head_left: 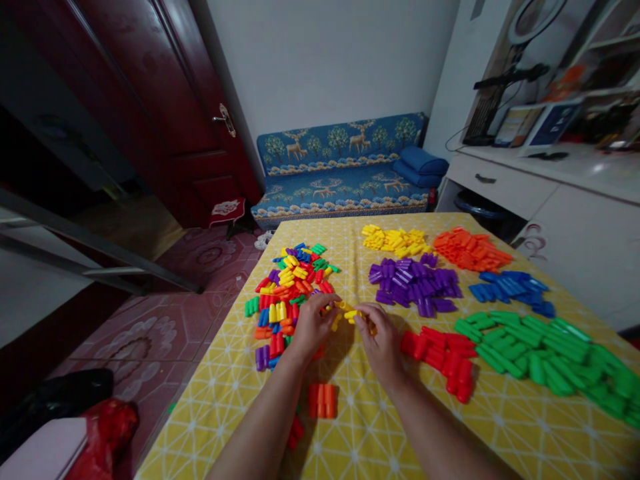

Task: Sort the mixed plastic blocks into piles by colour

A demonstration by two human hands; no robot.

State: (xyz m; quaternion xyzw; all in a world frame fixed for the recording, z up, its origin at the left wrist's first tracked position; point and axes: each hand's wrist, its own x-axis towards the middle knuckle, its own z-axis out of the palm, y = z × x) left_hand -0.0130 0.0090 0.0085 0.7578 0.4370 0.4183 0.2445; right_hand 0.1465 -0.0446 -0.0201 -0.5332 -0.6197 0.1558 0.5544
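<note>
My left hand is closed with fingertips around yellow plastic building blocks, above the middle of the table. Close to its right, my right hand pinches another yellow building block. The fingers partly cover these pieces, so I cannot tell whether they are joined. Left of my left hand spreads a mixed pile of coloured building blocks. One orange block of joined tubes lies nearer to me, between my forearms. Just right of my right hand is a heap of red blocks.
Sorted heaps of purple, yellow, orange, blue and green blocks lie on the table's right half. A patterned yellow cloth covers the table. Beyond stands a blue sofa; a white cabinet is at right.
</note>
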